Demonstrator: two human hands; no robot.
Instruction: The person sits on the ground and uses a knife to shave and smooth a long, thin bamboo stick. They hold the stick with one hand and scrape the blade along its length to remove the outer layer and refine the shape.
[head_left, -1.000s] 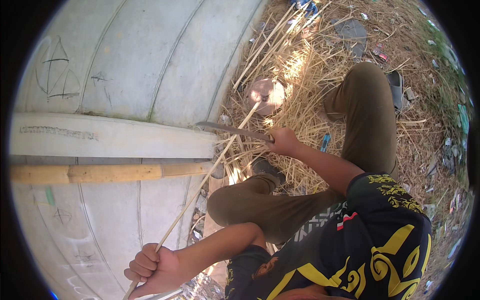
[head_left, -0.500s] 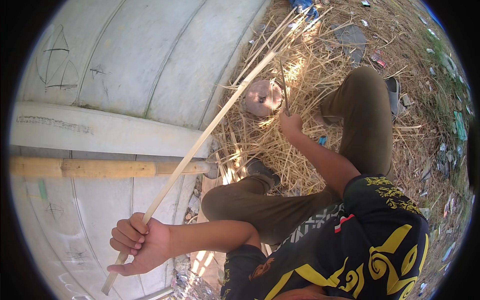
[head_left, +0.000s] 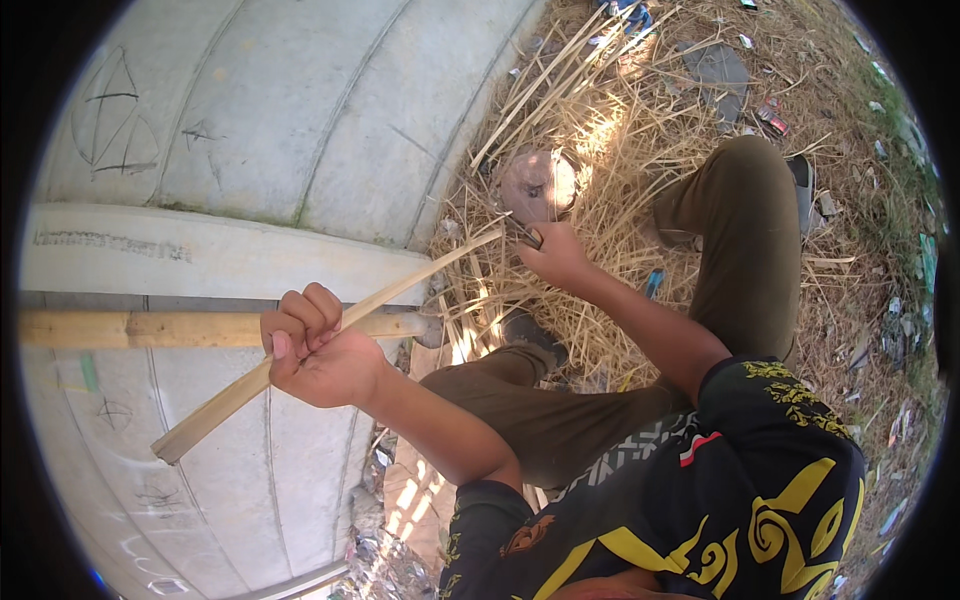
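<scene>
A: Which way does the long, pale, flat bamboo strip [head_left: 420, 278] run on your feed?

B: I see it left of and below the round, pinkish, wood-looking block [head_left: 530, 188]. Its long axis slants up toward that block, with the upper end just short of it.

A: What grip have I got on it?

B: The bare left hand [head_left: 332, 364], well to the block's lower left, has its fingers curled closed around it. A length sticks out past the fist, away from the block.

A: And the other?

B: The bare right hand [head_left: 556, 257], just below the block, is wrapped around a dark metal knife [head_left: 522, 232]. That hand is nearer the strip's upper end; whether blade and strip touch, I can't tell.

A: Farther out?

B: Straw-coloured, thin shavings [head_left: 610, 215] right of the block; a grey concrete wall [head_left: 270, 120] left of it.
</scene>
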